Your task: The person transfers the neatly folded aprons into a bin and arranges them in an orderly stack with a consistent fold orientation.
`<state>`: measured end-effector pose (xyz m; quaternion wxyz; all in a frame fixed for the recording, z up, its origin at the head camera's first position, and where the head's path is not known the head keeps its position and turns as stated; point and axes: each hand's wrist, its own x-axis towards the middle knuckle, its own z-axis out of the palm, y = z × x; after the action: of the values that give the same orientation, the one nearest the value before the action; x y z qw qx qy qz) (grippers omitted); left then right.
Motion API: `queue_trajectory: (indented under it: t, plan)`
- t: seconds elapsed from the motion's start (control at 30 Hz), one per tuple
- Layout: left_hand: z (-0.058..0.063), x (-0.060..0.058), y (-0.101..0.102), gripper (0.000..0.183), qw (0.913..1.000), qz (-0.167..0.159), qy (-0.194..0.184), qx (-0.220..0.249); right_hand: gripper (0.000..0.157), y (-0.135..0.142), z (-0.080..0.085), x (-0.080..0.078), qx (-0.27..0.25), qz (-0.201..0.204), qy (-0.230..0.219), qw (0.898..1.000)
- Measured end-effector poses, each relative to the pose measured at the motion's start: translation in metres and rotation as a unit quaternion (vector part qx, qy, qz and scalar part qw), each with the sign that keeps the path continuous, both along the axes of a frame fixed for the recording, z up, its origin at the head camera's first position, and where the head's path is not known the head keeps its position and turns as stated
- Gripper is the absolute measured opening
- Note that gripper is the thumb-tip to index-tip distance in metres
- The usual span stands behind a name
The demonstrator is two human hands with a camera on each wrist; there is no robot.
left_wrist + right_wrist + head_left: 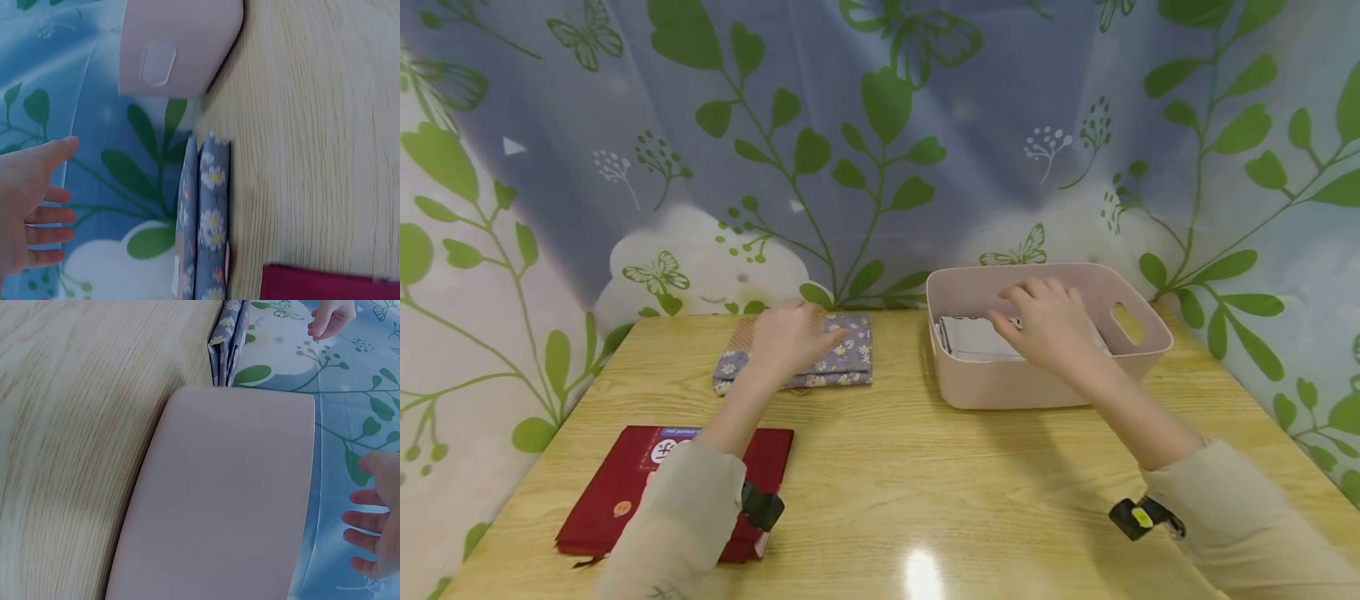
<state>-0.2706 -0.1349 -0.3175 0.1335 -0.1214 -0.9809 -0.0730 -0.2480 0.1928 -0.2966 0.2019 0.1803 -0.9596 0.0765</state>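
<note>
Key relation: the folded floral cloth point(850, 350) lies below your left hand point(788, 337), not touching; that drop looks like what matters most.
Floral cloth's long axis: side to side, along the far edge of the tabletop point(865, 492), left of its middle.
Nearer hand: your left; your right hand point(1048, 325) hangs above the bin point(1000, 385), toward the far right corner.
Left grip: fingers spread, holding nothing.
Right grip: fingers parted, nothing held.
White cloth point(973, 337): inside the bin, below your right hand.
</note>
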Motion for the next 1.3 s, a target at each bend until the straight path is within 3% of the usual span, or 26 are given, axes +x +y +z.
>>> queue_trajectory:
  t: [0.17, 0.37, 0.7, 0.9, 1.3]
  plan:
    - [0.0, 0.0, -0.018, 0.064, 0.9997, 0.02, -0.007, -0.009, 0.038, -0.015, -0.002, -0.002, 0.003, 0.006, 0.004, 1.0]
    - [-0.005, -0.001, -0.037, 0.073, 0.9996, 0.02, -0.004, -0.021, 0.041, -0.037, -0.003, -0.007, 0.001, 0.024, 0.003, 1.0]
    - [-0.01, -0.002, -0.058, 0.067, 0.9985, 0.041, -0.005, -0.037, 0.045, -0.079, -0.008, -0.015, 0.02, 0.028, -0.033, 0.999]
    - [-0.014, -0.003, -0.071, 0.07, 0.9978, 0.052, -0.01, -0.039, 0.043, -0.102, -0.015, -0.021, 0.029, 0.038, -0.032, 0.998]
    - [-0.028, -0.009, -0.098, 0.071, 0.9932, 0.096, -0.06, -0.024, 0.037, -0.139, -0.038, -0.041, 0.034, 0.047, -0.003, 0.998]
